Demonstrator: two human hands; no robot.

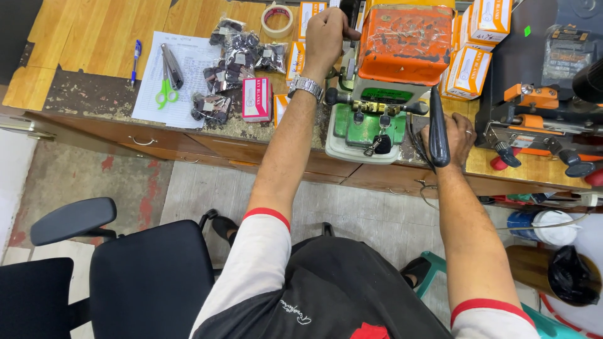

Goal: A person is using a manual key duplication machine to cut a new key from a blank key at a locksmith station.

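Note:
A green key-cutting machine [358, 129] with an orange top cover [405, 41] stands at the wooden bench's front edge. Keys sit clamped across its carriage, and a black key fob [380, 144] hangs below them. My left hand [326, 34], with a metal watch on the wrist, is closed around a black handle at the machine's upper left. My right hand [455, 138] rests on the bench to the machine's right, its fingers curled around a long black lever [438, 129].
Left of the machine lie bags of key blanks [235, 59], a pink box [256, 99], green scissors [166, 88], a blue pen [135, 58], a paper sheet [169, 75] and a tape roll [277, 19]. An orange-and-black machine [534, 122] stands right. A black chair [125, 270] sits lower left.

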